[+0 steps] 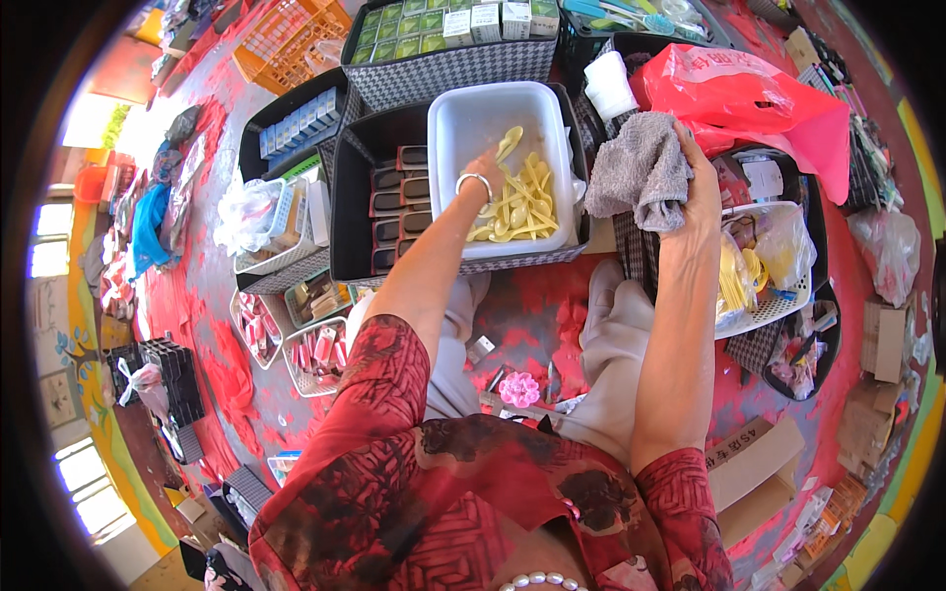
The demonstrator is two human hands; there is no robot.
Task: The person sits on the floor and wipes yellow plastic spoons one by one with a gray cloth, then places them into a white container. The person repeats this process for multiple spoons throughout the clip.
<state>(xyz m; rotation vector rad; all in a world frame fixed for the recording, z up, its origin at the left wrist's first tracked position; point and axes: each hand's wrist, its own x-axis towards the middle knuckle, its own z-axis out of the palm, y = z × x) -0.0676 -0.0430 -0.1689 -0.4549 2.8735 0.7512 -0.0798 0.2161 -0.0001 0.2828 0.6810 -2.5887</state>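
A white plastic tub (pixel 441 128) rests on a dark houndstooth-patterned box, and a heap of pale yellow plastic spoons (pixel 522 205) lies in its near right part. Inside the tub, my left hand (pixel 480 169) is closed on one yellow spoon (pixel 509 144), whose bowl points away from me. My left fingertips are partly hidden behind the hand. To the right of the tub, my right hand (pixel 702 192) is raised and grips a crumpled grey towel (pixel 639 167), which hangs over the fingers.
Dark-framed items in rows (pixel 399 197) fill the box beside the tub. A box of small green cartons (pixel 409 34) stands behind. Right lie a red plastic bag (pixel 729 94) and a white basket (pixel 778 320) with yellow utensils. Baskets of red-and-white packets (pixel 320 355) stand left.
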